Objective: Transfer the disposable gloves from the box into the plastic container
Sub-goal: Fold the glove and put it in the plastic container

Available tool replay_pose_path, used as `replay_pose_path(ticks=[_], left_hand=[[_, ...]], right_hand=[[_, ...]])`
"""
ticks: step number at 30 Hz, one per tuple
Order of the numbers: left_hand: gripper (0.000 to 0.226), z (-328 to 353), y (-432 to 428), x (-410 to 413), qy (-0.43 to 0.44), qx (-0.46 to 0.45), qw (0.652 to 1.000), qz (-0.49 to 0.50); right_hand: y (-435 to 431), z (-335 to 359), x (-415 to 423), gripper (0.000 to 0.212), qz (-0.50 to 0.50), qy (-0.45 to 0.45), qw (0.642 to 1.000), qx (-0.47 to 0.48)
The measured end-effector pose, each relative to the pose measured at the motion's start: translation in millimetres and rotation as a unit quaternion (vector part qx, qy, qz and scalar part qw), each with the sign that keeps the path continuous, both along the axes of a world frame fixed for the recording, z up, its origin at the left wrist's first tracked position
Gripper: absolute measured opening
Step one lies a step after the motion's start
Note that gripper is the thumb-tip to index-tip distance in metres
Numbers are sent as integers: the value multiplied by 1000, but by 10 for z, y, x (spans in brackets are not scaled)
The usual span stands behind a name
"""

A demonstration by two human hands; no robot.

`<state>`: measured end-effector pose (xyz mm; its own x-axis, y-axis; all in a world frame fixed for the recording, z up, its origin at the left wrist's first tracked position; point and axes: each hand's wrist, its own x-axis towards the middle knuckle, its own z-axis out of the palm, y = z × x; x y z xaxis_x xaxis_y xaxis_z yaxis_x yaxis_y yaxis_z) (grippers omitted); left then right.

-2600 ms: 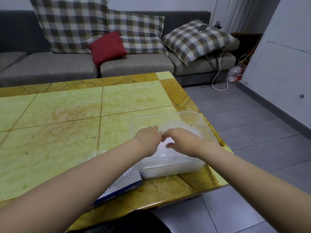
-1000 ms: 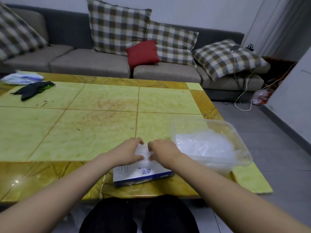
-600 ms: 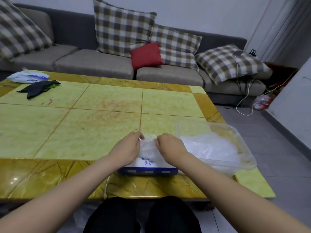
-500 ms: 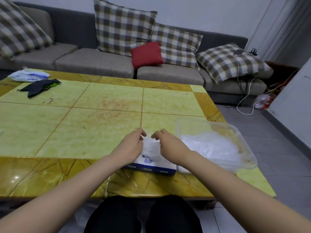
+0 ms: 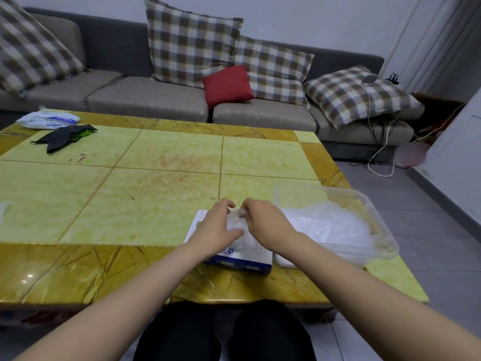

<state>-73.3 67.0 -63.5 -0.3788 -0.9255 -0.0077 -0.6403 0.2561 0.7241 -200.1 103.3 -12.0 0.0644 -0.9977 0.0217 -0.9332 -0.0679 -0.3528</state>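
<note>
A white and blue glove box [image 5: 243, 256] lies flat near the front edge of the yellow tiled table [image 5: 156, 183]. My left hand [image 5: 217, 227] and my right hand [image 5: 263, 222] sit on top of it, side by side. Between them they pinch a bunch of thin clear gloves [image 5: 236, 221] rising out of the box. Just right of the box stands the clear plastic container [image 5: 374, 217], with a pile of white translucent gloves [image 5: 328, 225] inside it.
A black cloth [image 5: 62, 138] and a white plastic packet [image 5: 48, 120] lie at the table's far left. A grey sofa [image 5: 145, 100] with checked and red cushions runs behind the table. My knees [image 5: 221, 332] are under the front edge. Grey floor lies to the right.
Both hands came from the container back to the box. The fingers have closed on a new bunch of gloves, which is bulging up out of the box.
</note>
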Motion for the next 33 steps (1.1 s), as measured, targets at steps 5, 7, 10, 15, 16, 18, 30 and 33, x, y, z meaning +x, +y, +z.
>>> replay_pose_path(ticks=[5,7,10,15,16,18,30,33], left_hand=[[35,-116,-15,-88,-78,9,996,36],[37,-152,-16,-87,-107,10,994,35],[40,-154,-33,-75,-135,18,990,41],[47,-92,-86,-55,-135,27,990,9],[47,-72,-93,-45,-142,29,989,1],[48,-43,-106,-34,-162,35,986,-12],[51,914,76,-402,82,-8,994,-67],[54,761,133,-433,-21,8,994,-103]], right_hand=[[34,88,-44,17,-14,-43,999,-23],[28,156,-97,17,-30,-70,996,-42],[7,276,-198,17,-50,-86,993,-71],[-15,477,-380,18,-88,-88,983,-135],[-26,527,-414,20,-101,-88,980,-150],[-49,625,-491,21,-128,-73,973,-179],[177,410,-661,17,-83,-5,993,-78],[232,222,-678,20,-92,17,996,-11]])
